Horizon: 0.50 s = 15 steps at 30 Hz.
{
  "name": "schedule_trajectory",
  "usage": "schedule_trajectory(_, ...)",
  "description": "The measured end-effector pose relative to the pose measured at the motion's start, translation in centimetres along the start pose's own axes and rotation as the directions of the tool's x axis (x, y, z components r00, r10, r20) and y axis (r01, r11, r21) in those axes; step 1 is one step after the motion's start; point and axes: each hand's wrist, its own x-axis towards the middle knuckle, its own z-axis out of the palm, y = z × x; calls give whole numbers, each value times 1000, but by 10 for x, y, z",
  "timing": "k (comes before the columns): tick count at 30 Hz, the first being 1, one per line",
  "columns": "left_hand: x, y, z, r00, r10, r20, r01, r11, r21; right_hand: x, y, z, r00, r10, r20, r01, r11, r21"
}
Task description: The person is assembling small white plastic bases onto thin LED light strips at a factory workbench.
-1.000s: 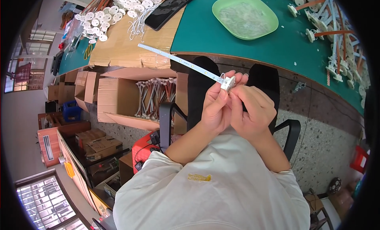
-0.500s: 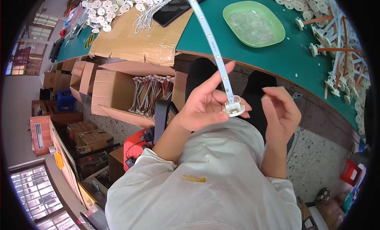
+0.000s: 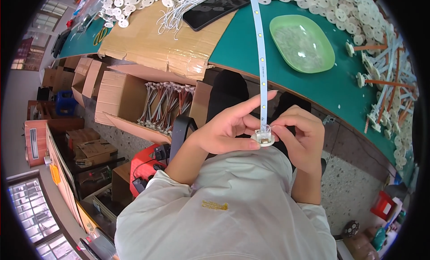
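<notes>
My left hand (image 3: 228,130) grips a small white round cap (image 3: 263,137) between thumb and fingers, close to my chest. A long white strip with small chips along it (image 3: 260,54) stands up out of the cap and reaches over the green table top (image 3: 251,54). My right hand (image 3: 301,133) pinches the strip's lower end right at the cap, so both hands meet there.
A pale green dish (image 3: 303,42) with clear bits sits on the table. White round caps (image 3: 340,13) and strip assemblies (image 3: 385,81) lie to the right. A black tablet (image 3: 210,9) rests on cardboard (image 3: 156,49). An open box of wired parts (image 3: 161,107) stands below left.
The strip has swung from pointing left to standing almost upright. My right hand had come away from the cap and now pinches it again.
</notes>
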Motion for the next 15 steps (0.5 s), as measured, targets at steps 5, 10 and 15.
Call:
schedule_trajectory(5, -10, 15, -30, 991, 136, 14, -137, 987, 86, 14, 4, -16, 930, -232, -287, 111, 918, -382)
schedule_trajectory(10, -24, 41, -52, 973, 185, -137, -168, 978, 127, 22, 21, -59, 753, -287, -592, 59, 926, -374)
schedule_trajectory(15, -35, 109, -75, 843, 388, -373, -249, 896, 369, 13, 42, -112, 604, -415, -681, -165, 770, -616)
